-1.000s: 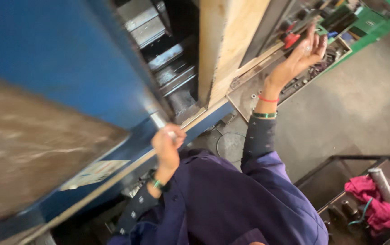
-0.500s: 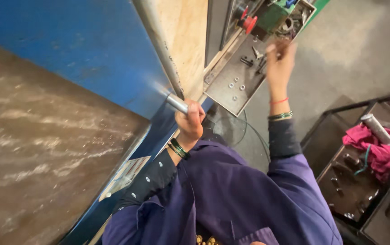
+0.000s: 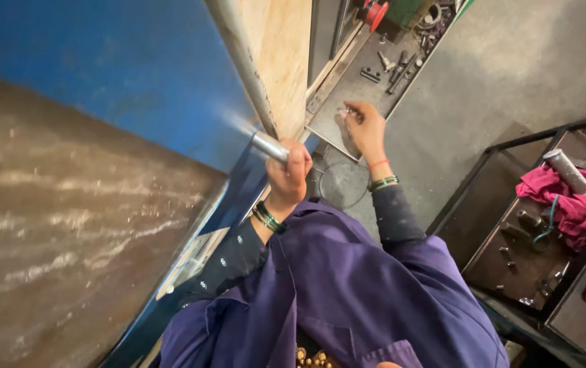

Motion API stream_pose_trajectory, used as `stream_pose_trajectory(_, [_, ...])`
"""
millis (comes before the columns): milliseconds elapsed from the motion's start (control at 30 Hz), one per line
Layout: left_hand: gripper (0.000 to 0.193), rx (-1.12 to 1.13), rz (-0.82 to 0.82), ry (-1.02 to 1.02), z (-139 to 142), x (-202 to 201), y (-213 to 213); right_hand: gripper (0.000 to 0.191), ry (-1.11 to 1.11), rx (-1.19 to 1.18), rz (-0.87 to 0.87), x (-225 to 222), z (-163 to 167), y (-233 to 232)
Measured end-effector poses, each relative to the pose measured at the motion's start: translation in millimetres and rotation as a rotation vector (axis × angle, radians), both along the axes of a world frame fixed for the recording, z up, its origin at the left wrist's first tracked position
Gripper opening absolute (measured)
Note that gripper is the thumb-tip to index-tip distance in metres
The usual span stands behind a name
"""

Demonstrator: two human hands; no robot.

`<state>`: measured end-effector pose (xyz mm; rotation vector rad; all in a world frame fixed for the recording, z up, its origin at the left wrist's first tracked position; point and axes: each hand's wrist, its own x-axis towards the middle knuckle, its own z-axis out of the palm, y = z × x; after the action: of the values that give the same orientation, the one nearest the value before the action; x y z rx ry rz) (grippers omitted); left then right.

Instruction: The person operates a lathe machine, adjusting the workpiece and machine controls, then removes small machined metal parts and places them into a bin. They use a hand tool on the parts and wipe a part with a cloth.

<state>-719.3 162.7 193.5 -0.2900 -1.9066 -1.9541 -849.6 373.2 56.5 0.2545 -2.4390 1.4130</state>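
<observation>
We look down at our two hands in front of a big blue machine [image 3: 102, 75]. Our left hand [image 3: 289, 170] is closed in a fist around the end of a shiny metal lever [image 3: 265, 144], which goes up along a pale wooden board [image 3: 282, 54]. Our right hand [image 3: 361, 129] is stretched out to a grey metal plate [image 3: 368, 82] and its fingertips are pinched on a small part; it is too small for us to tell what it is. The small part is at the near side of the plate, and loose bolts and tools [image 3: 391, 68] lie further up on it. A red knob [image 3: 374, 12] is at the top. To the right, well apart, a metal tray [image 3: 511, 252] carries a pink rag [image 3: 572, 197] and a grey cylinder [image 3: 568, 172]. We think the danger is in the lever: if the left hand pulls it while the right hand is near the working area, the fingers may be caught. The small part may also slip from the pinch and fall to the concrete floor [image 3: 511, 75].
</observation>
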Motion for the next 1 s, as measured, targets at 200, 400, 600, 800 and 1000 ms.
stream_pose_trajectory(200, [0.03, 0.215, -0.096, -0.058, 2.2, -8.5, 5.4, 0.023, -0.168, -0.951, 0.129, 77.6, 53.7, 29.6])
stream_pose_trajectory(400, [0.033, 0.215, -0.075, -0.111, -0.6, -12.8, 6.3, 0.013, 0.085, -1.044, 0.079, 210.3, 85.9, 66.1])
stream_pose_trajectory(600, [0.035, 0.21, -0.113, -0.008, -19.9, -28.4, -1.0, 0.012, 0.273, -0.948, -0.048, 362.8, 93.4, 104.2])
stream_pose_trajectory(800, [0.046, 0.139, -0.177, 0.035, -39.7, -55.8, -26.3, 0.015, 0.27, -0.821, -0.286, 482.6, 102.9, 129.3])
stream_pose_trajectory(1000, [0.051, -0.232, -0.066, 0.174, -50.3, 11.3, -19.5, 0.021, 0.085, -0.655, -0.499, 550.0, 103.3, 149.1])
